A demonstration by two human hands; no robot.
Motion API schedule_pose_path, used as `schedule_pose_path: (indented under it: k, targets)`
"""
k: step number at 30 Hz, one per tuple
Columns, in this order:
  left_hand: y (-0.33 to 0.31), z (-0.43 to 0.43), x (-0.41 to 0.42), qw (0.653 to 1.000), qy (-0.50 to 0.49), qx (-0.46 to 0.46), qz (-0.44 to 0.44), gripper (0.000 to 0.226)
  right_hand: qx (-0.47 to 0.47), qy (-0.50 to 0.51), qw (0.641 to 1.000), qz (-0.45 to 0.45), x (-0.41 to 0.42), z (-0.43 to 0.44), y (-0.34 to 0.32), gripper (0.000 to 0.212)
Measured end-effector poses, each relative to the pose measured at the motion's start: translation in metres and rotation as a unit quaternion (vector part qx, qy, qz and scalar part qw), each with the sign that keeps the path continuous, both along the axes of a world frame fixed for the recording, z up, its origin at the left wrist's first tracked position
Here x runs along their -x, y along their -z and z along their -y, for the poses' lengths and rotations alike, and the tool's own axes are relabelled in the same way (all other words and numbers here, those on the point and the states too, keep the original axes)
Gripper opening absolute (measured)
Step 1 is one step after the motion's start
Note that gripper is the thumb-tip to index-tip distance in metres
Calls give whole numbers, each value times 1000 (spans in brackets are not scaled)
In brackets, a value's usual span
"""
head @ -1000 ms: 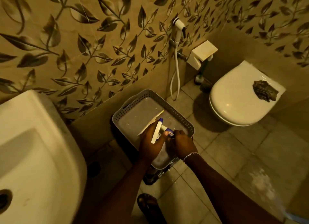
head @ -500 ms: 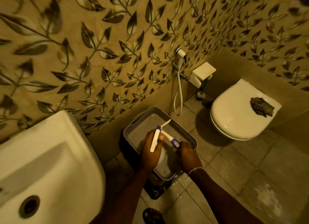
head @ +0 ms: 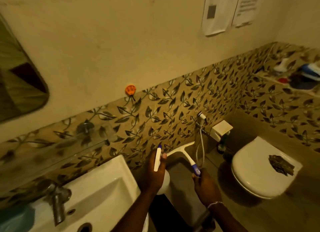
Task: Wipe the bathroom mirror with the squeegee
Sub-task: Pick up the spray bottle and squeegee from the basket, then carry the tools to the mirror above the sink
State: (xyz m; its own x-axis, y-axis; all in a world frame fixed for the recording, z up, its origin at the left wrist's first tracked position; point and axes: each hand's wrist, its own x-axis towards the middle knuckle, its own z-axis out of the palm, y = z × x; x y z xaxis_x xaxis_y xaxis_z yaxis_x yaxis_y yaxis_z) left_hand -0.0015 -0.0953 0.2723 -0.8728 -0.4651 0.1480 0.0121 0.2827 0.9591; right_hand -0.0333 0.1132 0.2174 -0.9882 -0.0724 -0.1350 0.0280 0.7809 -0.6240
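One squeegee (head: pixel 183 154), two hands, one mirror (head: pixel 19 79)

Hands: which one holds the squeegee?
The right hand, gripping the squeegee by its blue handle; the left hand holds a white spray bottle instead.

The squeegee (head: pixel 181 151) is white with a blue grip at the handle end. The spray bottle (head: pixel 160 164) is white with a blue tip. The wall tiles (head: pixel 173 114) are beige with a dark leaf-and-stem pattern. The upper wall (head: pixel 121 41) is plain cream. The sink (head: pixel 102 192) and toilet (head: pixel 256 176) are white. A hook (head: pixel 130 90) on the wall is orange. The bracelet (head: pixel 214 204) is silver.
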Motion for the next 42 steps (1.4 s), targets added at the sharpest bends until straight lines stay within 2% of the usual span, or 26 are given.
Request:
schedule_pose_path:
  k: [6, 9, 13, 16, 19, 25, 31, 38, 42]
  targets:
    - [-82, 39, -28, 994, -54, 47, -81, 29, 67, 25, 994, -85, -9, 40, -83, 35]
    - [-118, 61, -43, 990, -79, 49, -110, 21, 107, 12, 987, -118, -13, 61, -126, 34]
    - [-163, 92, -64, 979, -120, 52, -157, 29, 162, -13, 971, -177, -19, 97, -183, 32]
    - [-203, 119, -86, 962, -174, 70, -199, 37, 200, -48, 953, -224, -26, 131, -229, 28]
    - [-245, 150, -109, 946, -215, 94, -226, 20, 245, -82, 928, -267, -34, 169, -271, 25]
    - [-345, 228, -165, 884, -344, 181, -261, 48, 296, -149, 878, -344, -66, 251, -346, 18]
    - [-441, 292, -217, 837, -407, 202, -305, 33, 333, -203, 842, -373, -97, 331, -409, 22]
    - [-505, 321, -254, 829, -406, 223, -313, 29, 391, -222, 803, -391, -125, 402, -490, 30]
    - [-522, 333, -257, 839, -403, 211, -299, 34, 437, -205, 793, -372, -130, 419, -521, 28]
